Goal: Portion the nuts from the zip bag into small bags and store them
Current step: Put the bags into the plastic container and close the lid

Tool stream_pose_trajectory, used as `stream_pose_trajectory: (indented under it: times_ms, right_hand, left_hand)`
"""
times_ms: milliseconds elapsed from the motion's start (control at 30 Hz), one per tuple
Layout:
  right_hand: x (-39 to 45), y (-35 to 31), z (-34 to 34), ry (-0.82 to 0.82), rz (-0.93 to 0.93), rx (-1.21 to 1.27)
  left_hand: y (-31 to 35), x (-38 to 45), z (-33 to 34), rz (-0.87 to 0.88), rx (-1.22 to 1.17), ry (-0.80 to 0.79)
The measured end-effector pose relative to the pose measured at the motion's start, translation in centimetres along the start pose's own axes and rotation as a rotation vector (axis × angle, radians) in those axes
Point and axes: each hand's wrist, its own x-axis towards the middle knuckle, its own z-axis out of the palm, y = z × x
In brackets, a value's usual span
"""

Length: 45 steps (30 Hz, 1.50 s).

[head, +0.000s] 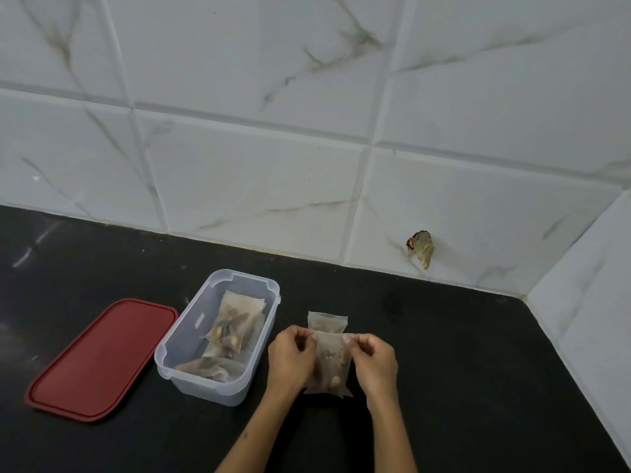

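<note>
Two forearms cut off by the near edge, nothing of the person beyond them in view. Hard to count the translucent filled pouches (228, 331) inside the clear rectangular plastic container (177, 339): several overlapping, contents showing as blurred pale and dark lumps. Partly hidden behind the held bag, a second small translucent bag (327, 320), only its far end showing. Unclear what the crumpled brownish scrap (420, 248) stuck on the wall far right is.

Dark, nearly black countertop (461, 353), faintly scuffed at far left, meeting a wall of white marble-look tiles (256, 172) with grey veins; a second tiled wall turning in at the right to make a corner.

At near left, flat on the counter, a red rectangular plastic lid with rounded corners (102, 360), just beside the container and apart from it. Right of the container, close to its right wall, the left hand (290, 360), fingers curled, pinching the upper left corner of a small translucent plastic bag of mixed nuts (333, 363). Bag held between both hands just above or on the counter, cannot tell which. Right hand (375, 363) likewise curled, pinching the upper right corner.
</note>
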Motion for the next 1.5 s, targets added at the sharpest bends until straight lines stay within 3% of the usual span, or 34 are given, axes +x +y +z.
stream_pose_trajectory:
  times_ms: [167, 333, 567, 733, 867, 1033, 1133, 1333, 1500]
  right_hand:
    - [-0.2, 0.4, 0.2, 0.039, 0.014, 0.049]
    - [-1.6, -0.4, -0.3, 0.101, -0.026, 0.147]
    - [-6.0, -6.2, 1.6, 0.175, -0.333, 0.105]
    - [-8.1, -9.6, 5.6, 0.033, -0.356, 0.027]
    - [-9.2, -11.1, 8.6, -0.110, -0.368, -0.212]
    - [-9.7, -12.6, 10.7, -0.332, -0.200, -0.541]
    - [-9.3, -12.4, 12.0, -0.354, -0.192, -0.749]
    - [-9.3, -12.8, 13.3, -0.392, -0.194, -0.897]
    - [-9.5, -13.3, 14.0, -0.478, -0.162, -1.049]
  left_hand:
    - [0.3, -0.5, 0.0, 0.027, 0.000, 0.039]
    - [1.5, -2.5, -1.1, 0.188, -0.036, 0.074]
    - [6.2, -4.1, -7.7, 0.323, -0.039, 0.177]
    - [6.7, -1.8, -13.3, 0.240, -0.022, 0.227]
    - [5.6, 0.6, -15.9, 0.160, 0.078, 0.218]
    - [3.4, 3.5, -16.9, 0.067, 0.283, 0.033]
    - [2.2, 4.3, -17.0, 0.022, 0.306, -0.141]
    - [1.4, 4.4, -17.6, 0.025, 0.305, -0.455]
    - [1.6, 4.3, -18.5, -0.008, 0.367, -0.582]
